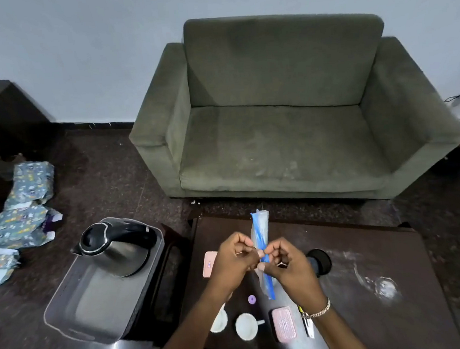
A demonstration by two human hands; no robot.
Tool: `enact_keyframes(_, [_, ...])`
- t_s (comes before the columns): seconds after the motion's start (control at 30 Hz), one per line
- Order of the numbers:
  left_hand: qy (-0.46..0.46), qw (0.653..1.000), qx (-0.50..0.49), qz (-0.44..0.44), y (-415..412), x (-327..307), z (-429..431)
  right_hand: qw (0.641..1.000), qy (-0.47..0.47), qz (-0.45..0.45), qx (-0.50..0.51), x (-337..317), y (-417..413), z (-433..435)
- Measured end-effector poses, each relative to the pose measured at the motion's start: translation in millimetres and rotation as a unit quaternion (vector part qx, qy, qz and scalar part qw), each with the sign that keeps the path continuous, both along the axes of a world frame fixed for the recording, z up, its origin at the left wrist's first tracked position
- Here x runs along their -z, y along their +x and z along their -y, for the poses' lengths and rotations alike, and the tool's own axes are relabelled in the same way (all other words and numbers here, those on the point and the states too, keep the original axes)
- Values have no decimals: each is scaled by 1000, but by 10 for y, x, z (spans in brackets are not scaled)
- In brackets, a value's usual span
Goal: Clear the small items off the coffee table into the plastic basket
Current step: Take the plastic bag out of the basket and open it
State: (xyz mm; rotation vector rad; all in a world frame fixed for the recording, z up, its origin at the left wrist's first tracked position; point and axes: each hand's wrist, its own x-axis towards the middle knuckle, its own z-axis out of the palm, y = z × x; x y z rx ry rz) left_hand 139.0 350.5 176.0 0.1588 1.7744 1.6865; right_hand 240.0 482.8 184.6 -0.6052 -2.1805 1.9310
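Over the dark coffee table (pixel 368 245) my left hand (pixel 232 260) and my right hand (pixel 289 266) both pinch a long clear plastic sleeve with a blue strip (pixel 261 235), held upright and a little tilted. The grey plastic basket (pixel 76 307) stands to the left of the table with a steel kettle (pixel 118 248) in it. On the table lie a pink phone (pixel 209 263), a black round lid (pixel 320 261), a purple disc (pixel 251 299), two white cups (pixel 246 326), a pink case (pixel 284 324) and a small striped item (pixel 307 324).
A green sofa (pixel 283 130) stands behind the table. Patterned packets (pixel 23 209) lie on the dark floor at the left, near a dark cabinet (pixel 0 111). White smears (pixel 383 286) mark the table's right part.
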Motion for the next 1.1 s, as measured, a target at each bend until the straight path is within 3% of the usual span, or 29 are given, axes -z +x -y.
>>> enact_keyframes(0.13, [-26,997,2,-78,50,-39,-51,998,-44,2,42,-2,115,-101])
enact_keyframes(0.23, [-74,981,23,-178,75,-57,-49,996,-12,5,90,-36,232,-222])
enact_keyframes(0.4, [-165,943,63,-281,79,-165,-40,961,235,71,128,-146,376,-373])
enact_keyframes(0.53, [-176,924,121,-316,260,-254,-150,879,397,250,76,-302,345,-284])
enact_keyframes(0.67, [-168,921,149,-317,439,-281,-244,916,347,198,15,-446,188,-118])
enact_keyframes(0.87, [-130,914,162,-348,556,-362,-252,944,260,197,-43,-469,35,-126])
enact_keyframes(0.97, [-105,913,187,-348,599,-413,-201,929,277,222,-102,-460,-26,-239])
enact_keyframes(1.03, [-87,910,211,-347,609,-448,-179,882,329,272,-198,-437,-94,-259])
enact_keyframes(1.1, [-78,906,228,-347,616,-488,-177,856,341,311,-231,-345,-152,-308])
